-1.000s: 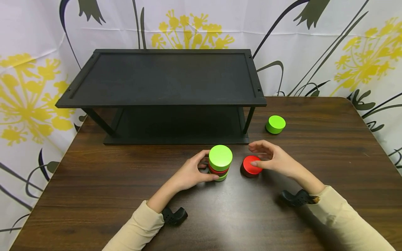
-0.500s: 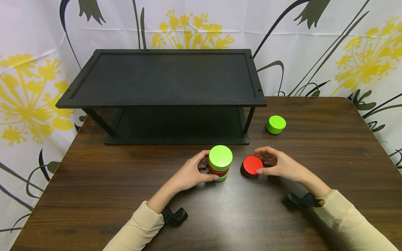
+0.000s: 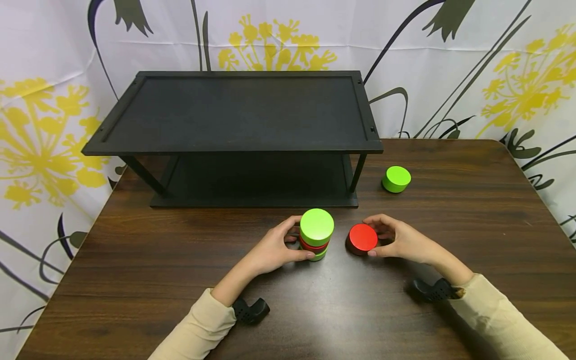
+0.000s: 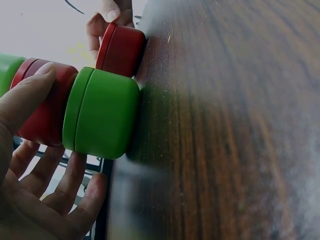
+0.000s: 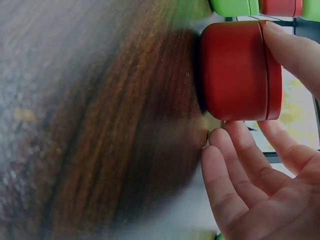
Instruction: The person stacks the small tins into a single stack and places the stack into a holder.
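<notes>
My left hand [image 3: 274, 247] holds a stack of round lidded tins just in front of the black shelf. In the left wrist view a green tin [image 4: 107, 115] is at the bottom and a red tin [image 4: 52, 107] sits on it, with the thumb across its side. A green tin [image 3: 317, 227] tops the stack. To the right of it, a single red tin [image 3: 363, 237] stands upright on the table. My right hand [image 3: 402, 241] has thumb and fingers around its right side; in the right wrist view the thumb lies at the lid of this red tin [image 5: 237, 72].
A black two-tier shelf [image 3: 252, 112] stands behind the stack. Another green tin [image 3: 396, 179] rests on the brown wooden table [image 3: 472, 200], right of the shelf. A flower-patterned curtain [image 3: 405, 30] hangs behind the table.
My right hand has shifted slightly right and towards me, its thumb moving from over the red tin's lid to its near right side. The left hand and the stack stay put.
</notes>
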`<state>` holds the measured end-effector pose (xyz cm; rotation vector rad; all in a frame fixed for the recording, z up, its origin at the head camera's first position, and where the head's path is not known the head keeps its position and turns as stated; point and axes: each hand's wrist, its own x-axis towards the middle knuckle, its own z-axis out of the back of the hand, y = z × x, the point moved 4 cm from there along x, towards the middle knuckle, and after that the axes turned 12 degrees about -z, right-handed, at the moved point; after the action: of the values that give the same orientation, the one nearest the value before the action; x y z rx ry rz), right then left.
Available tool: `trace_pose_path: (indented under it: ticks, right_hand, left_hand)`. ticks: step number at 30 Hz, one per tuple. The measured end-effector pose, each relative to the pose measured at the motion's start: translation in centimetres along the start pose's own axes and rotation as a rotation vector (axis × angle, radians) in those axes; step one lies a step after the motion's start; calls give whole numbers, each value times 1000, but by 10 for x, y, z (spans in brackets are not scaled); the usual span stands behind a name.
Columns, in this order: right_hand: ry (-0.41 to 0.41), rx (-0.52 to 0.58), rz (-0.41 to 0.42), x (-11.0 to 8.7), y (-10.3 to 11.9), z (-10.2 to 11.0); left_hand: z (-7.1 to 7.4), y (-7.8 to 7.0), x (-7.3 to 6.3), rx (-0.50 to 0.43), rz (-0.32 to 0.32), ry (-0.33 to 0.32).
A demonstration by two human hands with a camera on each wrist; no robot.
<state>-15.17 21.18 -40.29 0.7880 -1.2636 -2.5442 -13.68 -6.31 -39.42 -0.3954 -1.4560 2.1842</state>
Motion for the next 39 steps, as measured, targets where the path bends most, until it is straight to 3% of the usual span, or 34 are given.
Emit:
trace_pose_path:
  ticks: [14,24,39]
  right_hand:
    - [-15,-35,-6,0,0,-2]
    - [-113,-41,7,1,9,6]
    - [-273,178,26,0,39,17]
  left_hand:
    - [-2,1,-2,2,15,-1]
    - [-1,0,-1,5,10,-1]
    - [0,0,0,15,22,8]
